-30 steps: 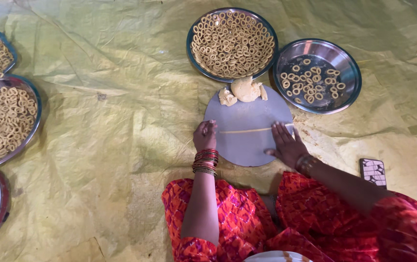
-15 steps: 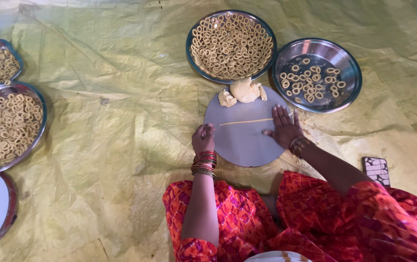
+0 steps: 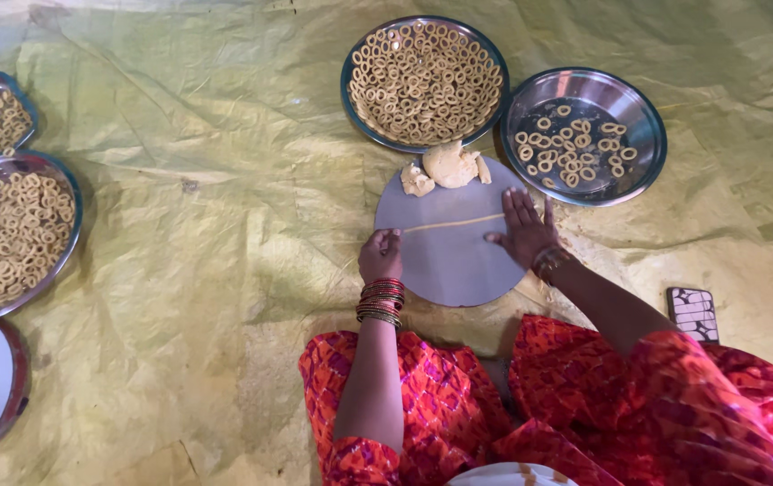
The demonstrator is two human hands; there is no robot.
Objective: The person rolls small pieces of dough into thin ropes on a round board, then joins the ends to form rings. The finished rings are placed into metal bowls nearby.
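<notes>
My left hand (image 3: 380, 256) sits loosely curled at the near-left edge of the round grey board (image 3: 445, 270), fingertips pinning one end of the thin dough rope (image 3: 455, 223) so it can't slide. Right hand (image 3: 525, 227) lies flat & open, fingers spread, palm over the rope's other end, good for rolling. Rope runs left-right across the board, right end a bit farther. Beyond it: dough lump (image 3: 448, 166), then 2 steel plates of rings, full plate (image 3: 364, 108) & part-filled plate (image 3: 643, 175).

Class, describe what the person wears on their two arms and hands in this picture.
The left hand has a stack of red and gold bangles at the wrist. The right hand has a narrower band of gold-toned bangles. Both forearms are bare; short orange-red patterned sleeves end near the elbows.
</notes>
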